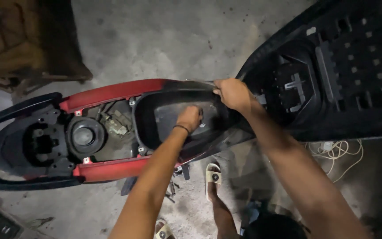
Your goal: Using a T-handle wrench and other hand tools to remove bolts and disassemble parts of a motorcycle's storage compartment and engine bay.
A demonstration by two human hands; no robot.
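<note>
Storage tub [173, 121], black and set between the red side panels [111, 93] of a scooter, is lying open under the raised seat [332, 71]. Nearest, a sandalled foot [213, 175] is standing on the concrete floor [155, 40]. The left hand [190, 118] is reaching into the tub, fingers curled shut; what it grips is hidden. The right hand [231, 93] is clamping the tub's far rim.

Bare forearms (black wristband [181, 127]), pale sandals [213, 176]
</note>
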